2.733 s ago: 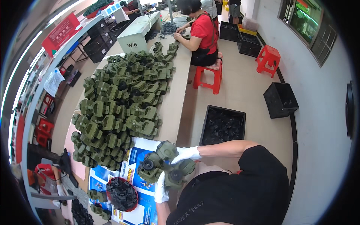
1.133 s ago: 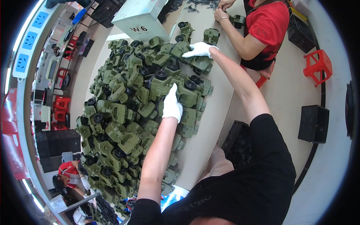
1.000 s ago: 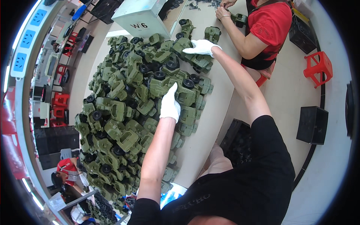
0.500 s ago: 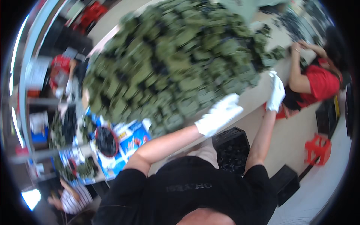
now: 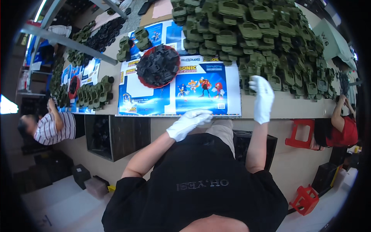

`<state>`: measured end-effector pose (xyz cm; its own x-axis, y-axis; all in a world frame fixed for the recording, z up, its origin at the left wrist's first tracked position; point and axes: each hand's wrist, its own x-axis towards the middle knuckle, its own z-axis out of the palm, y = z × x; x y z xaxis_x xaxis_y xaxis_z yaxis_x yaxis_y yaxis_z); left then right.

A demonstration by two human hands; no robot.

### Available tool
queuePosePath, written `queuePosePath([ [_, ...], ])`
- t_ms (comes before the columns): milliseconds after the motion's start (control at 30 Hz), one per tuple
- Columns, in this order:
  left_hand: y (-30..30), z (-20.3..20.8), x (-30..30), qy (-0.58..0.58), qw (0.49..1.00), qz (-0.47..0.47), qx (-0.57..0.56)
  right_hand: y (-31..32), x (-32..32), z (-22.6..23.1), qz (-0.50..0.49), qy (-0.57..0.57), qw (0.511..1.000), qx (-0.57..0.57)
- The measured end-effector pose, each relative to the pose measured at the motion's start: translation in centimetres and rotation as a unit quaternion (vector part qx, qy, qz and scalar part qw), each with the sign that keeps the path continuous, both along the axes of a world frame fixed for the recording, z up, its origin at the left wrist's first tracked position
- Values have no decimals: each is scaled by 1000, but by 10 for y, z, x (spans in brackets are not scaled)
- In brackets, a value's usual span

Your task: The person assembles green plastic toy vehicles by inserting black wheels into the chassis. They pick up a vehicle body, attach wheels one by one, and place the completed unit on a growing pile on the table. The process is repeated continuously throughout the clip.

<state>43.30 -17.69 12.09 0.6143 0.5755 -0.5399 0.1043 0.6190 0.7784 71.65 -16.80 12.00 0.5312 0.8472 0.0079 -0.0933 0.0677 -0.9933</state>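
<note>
My left hand (image 5: 191, 123), in a white glove, is at the table's front edge with its fingers stretched out and nothing visible in them. My right hand (image 5: 264, 98), also white-gloved, is raised over the edge further right. Its fingers are loosely bent and apart, with nothing visible between them. Just beyond it rises a large heap of olive-green plastic toy vehicle bodies (image 5: 253, 31). In front of my left hand, a printed blue cardboard sheet (image 5: 154, 102) covers the table. A red basket (image 5: 178, 69) filled with small black plastic parts (image 5: 158, 65) stands on it.
Two green bodies (image 5: 133, 42) stand behind the basket. Black bins (image 5: 118, 135) are under the table. At left sits a person in a striped shirt (image 5: 56, 129); at right, one in red (image 5: 344, 131). Red stools (image 5: 305, 199) stand at right. A metal bar (image 5: 73, 44) crosses upper left.
The view has swung left, bringing the blue sheet and basket to the middle and the heap to the right. My left hand has drawn back from the heap to the table edge.
</note>
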Motion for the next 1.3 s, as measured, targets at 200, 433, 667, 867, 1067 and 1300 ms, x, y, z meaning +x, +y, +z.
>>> queuePosePath([
  [200,26,-30,-114,129,974,183,36,53,-140,-85,275,110,936,-190],
  [433,131,-52,-183,210,927,273,150,118,-239,-114,333,151,860,-356],
  [667,273,-57,-265,360,835,287,303,141,-280,-153,263,231,871,-346],
  [867,389,-70,-326,616,670,179,374,144,-292,-154,200,232,890,-337],
  [1067,491,-169,-379,369,844,148,361,150,-309,-177,84,153,928,-329],
  [1300,473,-151,-358,416,834,156,329,130,-283,-167,41,-163,889,-425],
])
